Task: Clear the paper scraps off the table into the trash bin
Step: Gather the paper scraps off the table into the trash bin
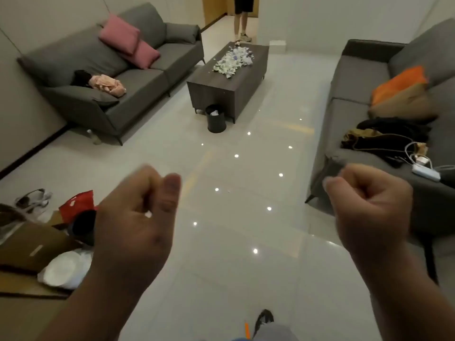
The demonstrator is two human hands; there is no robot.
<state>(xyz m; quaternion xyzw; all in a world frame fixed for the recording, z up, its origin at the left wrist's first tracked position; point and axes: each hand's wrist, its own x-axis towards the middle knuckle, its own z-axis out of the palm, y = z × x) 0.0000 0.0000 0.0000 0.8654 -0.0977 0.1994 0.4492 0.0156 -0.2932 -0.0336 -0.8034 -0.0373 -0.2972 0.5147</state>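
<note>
A heap of white paper scraps (234, 60) covers the top of a dark wooden coffee table (221, 94) far ahead across the room. A black trash bin (216, 118) with some paper inside stands on the floor at the table's near left corner. My left hand (139, 215) is raised in the foreground with its fingers curled and nothing in it. My right hand (369, 207) is raised too, curled into a fist that holds nothing. Both hands are far from the table.
A grey sofa (110, 77) with pink cushions lines the left wall, and another grey sofa (384, 114) with clothes and chargers stands on the right. Bags, shoes and a box (32, 244) lie at the near left. A person's legs (242, 23) stand beyond the table. Glossy tiled floor lies between.
</note>
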